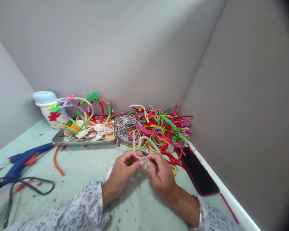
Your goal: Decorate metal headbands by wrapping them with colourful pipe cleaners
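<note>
The pink fuzzy stick (134,141) is up over the table (86,166), pinched by the left hand (124,170) and the right hand (162,175). Their fingertips are close together, maybe to bend it neatly. The tangled fuzzy sticks (168,125) sit just behind, probably for easy reach.

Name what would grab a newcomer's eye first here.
Probably the tangled heap of bright fuzzy stems, at the back right of the table. Next, the colourful fuzzy hoops standing at the shell-filled tray, back left. Nearer, a pale pink stem rises by the left hand.
</note>
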A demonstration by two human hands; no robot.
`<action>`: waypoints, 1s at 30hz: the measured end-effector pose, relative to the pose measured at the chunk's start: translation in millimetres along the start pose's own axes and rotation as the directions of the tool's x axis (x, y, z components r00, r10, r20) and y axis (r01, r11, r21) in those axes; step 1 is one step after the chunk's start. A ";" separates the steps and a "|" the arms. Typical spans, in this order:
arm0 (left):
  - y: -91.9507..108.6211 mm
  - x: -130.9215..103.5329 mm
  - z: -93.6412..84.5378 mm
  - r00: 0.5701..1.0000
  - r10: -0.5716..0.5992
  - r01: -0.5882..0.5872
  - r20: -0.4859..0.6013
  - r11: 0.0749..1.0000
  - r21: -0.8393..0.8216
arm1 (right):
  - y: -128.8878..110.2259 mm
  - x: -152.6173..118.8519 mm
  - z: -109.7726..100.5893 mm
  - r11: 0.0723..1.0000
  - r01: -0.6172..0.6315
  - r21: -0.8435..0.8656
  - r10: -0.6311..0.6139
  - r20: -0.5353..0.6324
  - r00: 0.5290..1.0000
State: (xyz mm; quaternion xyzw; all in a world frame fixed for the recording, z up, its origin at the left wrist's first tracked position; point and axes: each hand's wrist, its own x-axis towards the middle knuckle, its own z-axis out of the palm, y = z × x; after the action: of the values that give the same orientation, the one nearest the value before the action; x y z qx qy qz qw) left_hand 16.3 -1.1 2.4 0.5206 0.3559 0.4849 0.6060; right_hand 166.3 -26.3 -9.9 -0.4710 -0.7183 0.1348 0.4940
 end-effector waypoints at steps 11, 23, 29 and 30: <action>-2.1 -1.1 -0.3 0.999 0.043 -0.043 -0.023 0.999 0.025 | -1.2 -0.8 2.2 1.000 0.010 -0.011 -0.010 -0.001 1.000; -3.3 -2.0 0.9 0.999 -0.030 0.029 -0.034 1.000 -0.010 | -2.6 -0.5 0.1 1.000 0.008 -0.011 -0.009 -0.008 1.000; -1.0 -3.4 0.5 0.999 0.026 -0.020 -0.047 0.992 0.124 | -1.4 -0.3 1.6 0.999 0.034 -0.030 -0.034 0.021 0.999; -0.7 -4.0 0.6 0.998 0.043 -0.036 -0.045 0.989 0.140 | -1.4 -0.3 1.7 0.999 0.040 -0.036 -0.039 0.026 0.999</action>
State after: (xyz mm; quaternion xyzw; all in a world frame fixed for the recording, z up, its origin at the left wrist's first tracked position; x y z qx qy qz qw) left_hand 15.8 -5.1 1.6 0.5569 0.3930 0.4829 0.5497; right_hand 164.2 -26.8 -9.9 -0.4640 -0.7359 0.1181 0.4787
